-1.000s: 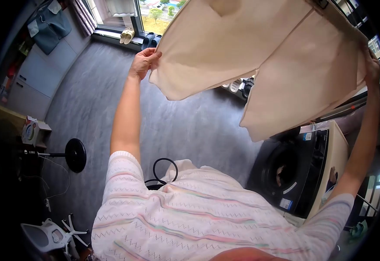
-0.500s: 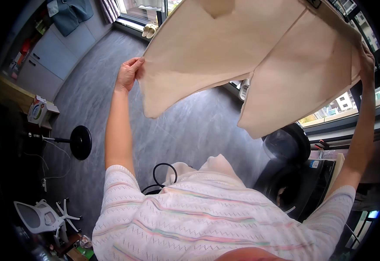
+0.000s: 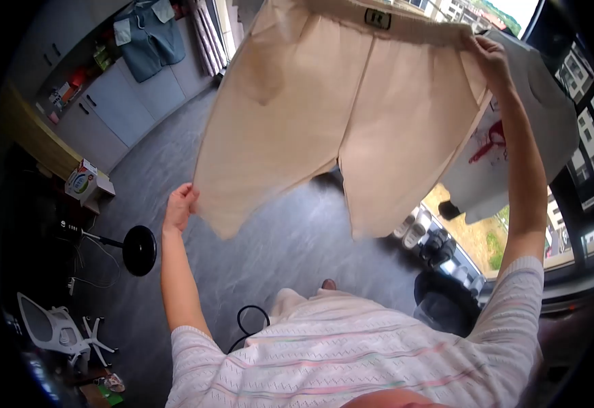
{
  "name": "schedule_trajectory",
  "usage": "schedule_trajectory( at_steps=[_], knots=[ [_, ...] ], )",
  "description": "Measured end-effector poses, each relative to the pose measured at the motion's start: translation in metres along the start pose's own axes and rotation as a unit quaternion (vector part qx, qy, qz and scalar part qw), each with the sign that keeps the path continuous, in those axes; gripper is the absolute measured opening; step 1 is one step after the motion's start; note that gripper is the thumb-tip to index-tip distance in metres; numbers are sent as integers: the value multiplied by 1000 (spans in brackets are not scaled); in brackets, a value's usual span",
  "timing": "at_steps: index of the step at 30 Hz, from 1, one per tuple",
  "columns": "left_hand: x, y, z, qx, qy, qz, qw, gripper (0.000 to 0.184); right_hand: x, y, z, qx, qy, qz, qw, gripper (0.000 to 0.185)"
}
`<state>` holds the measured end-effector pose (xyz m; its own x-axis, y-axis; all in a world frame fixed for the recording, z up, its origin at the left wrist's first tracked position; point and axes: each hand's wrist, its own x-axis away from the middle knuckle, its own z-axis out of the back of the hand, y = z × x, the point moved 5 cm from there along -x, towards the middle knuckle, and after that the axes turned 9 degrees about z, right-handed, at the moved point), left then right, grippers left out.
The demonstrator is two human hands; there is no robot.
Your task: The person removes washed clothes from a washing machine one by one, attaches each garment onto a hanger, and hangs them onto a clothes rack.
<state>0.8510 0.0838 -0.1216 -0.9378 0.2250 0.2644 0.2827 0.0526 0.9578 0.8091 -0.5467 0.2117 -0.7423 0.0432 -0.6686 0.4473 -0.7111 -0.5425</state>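
A pair of beige shorts (image 3: 405, 102) hangs spread out in front of me, its elastic waistband with a dark label at the top and both leg openings at the bottom. My right hand (image 3: 489, 61) is closed on the right end of the waistband. Lower down, my left hand (image 3: 182, 206) pinches the outer edge of the left leg near its hem. A darker patch shows through the fabric at the upper left. Behind my right arm hangs a grey garment (image 3: 538, 102) with a red print, by the window.
Blue-grey shorts (image 3: 148, 42) hang against white cabinets (image 3: 137, 95) at the back left. A fan with a round black base (image 3: 139, 250) and a mesh office chair (image 3: 52, 330) stand left. Shoes (image 3: 417, 228) line the window. A round dark lid (image 3: 446, 299) sits low right.
The shorts have swung down and left, bringing the waistband and its label into view. My left hand is lower; my right hand has moved left and up. The grey garment has come into view.
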Motion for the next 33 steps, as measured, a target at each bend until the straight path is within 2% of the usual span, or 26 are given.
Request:
schedule_trajectory(
  at_steps=[2,3,6,9,14,17,21,28,33],
  knots=[
    [3,-7,0,-43,-2,36,998,15,-24,21,-41,-47,27,8,998,30],
    [2,-11,3,-61,7,55,997,14,-35,26,-61,-27,18,-16,999,29],
    [-17,-17,30,-15,42,63,997,14,-67,36,-115,-40,-6,-42,998,28],
    [-52,5,58,15,66,52,996,14,-120,49,-169,1,-9,-36,999,30],
    [-135,31,110,27,51,30,998,15,-190,64,-238,36,9,-43,998,29],
    [-184,59,130,30,37,13,999,15,-231,80,-264,49,15,-54,997,29],
    [-273,109,160,60,18,-4,998,13,-312,83,-307,160,14,-73,984,32],
    [-395,167,162,70,23,-64,995,15,-427,140,-356,192,22,-72,979,31],
    [-454,183,147,43,44,-98,993,17,-466,187,-369,224,50,-24,973,31]
  ],
)
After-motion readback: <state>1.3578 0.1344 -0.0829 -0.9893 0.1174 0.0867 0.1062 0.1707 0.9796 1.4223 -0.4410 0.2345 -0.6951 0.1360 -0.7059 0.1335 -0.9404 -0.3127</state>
